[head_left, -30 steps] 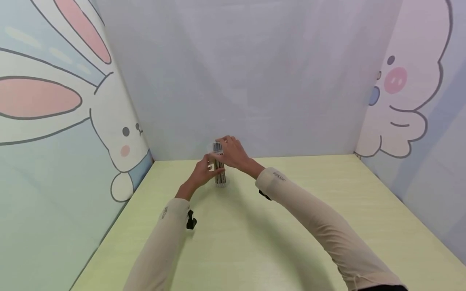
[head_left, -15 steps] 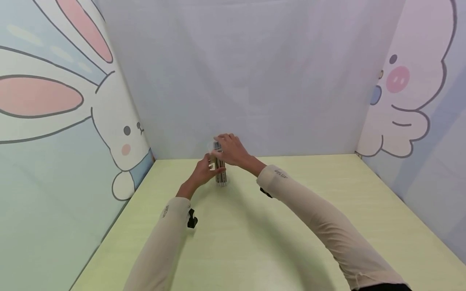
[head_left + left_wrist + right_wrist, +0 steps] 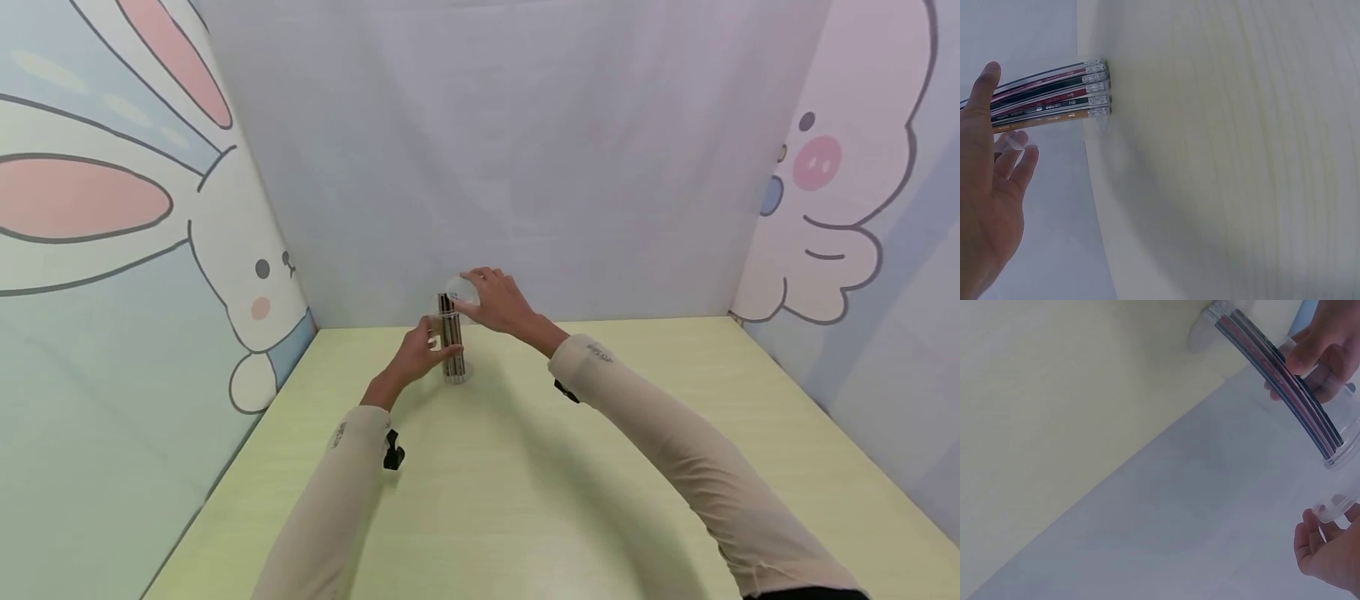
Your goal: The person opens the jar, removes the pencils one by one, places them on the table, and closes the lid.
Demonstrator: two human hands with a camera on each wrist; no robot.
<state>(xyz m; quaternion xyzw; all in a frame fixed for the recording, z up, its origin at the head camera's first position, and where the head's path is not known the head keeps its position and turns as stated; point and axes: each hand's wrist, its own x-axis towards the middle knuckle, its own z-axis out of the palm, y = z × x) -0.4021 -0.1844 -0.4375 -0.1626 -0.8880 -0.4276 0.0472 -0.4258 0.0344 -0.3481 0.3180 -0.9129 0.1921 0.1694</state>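
A clear cylindrical jar (image 3: 455, 379) stands upright near the back of the table, holding several pencils (image 3: 452, 346) in dark, red and orange colours. My left hand (image 3: 415, 358) grips the jar's side, thumb across the front and fingers round behind it. In the left wrist view, the silvery ends of the pencils (image 3: 1054, 97) point down towards the tabletop. Just above and right of the jar's top, my right hand (image 3: 501, 303) holds a round clear lid (image 3: 462, 290) by its edge. The right wrist view shows this lid (image 3: 1330, 512) apart from the jar's rim (image 3: 1342, 456).
A pale yellow-green table (image 3: 480, 492) spreads out in front of the arms. A plain grey-white sheet (image 3: 525, 167) rises right behind the jar. Side panels with a cartoon rabbit (image 3: 232, 275) and a pink-cheeked figure (image 3: 847, 183) flank the table.
My right hand has lifted from the jar's top and shifted right, bringing the clear lid off it. The left hand keeps its grip on the jar in the same place.
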